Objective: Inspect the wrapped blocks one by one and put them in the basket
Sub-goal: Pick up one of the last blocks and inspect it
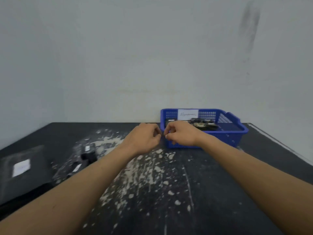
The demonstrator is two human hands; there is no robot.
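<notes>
A blue plastic basket [227, 135] with a white label on its back wall stands at the far right of the black table, with several dark wrapped blocks [205, 125] inside. My left hand [144, 138] and my right hand [181, 134] hover side by side at the basket's front left corner, knuckles almost touching. Both have their fingers curled in, and I see nothing held in either. Two more dark wrapped blocks with white labels lie on the table to the left, one further back [89, 150] and one nearer [74, 168].
A flat black package [22, 168] with a white label lies at the table's left edge. White paint splatter [140, 172] covers the middle of the table. A pale wall rises right behind the table and basket.
</notes>
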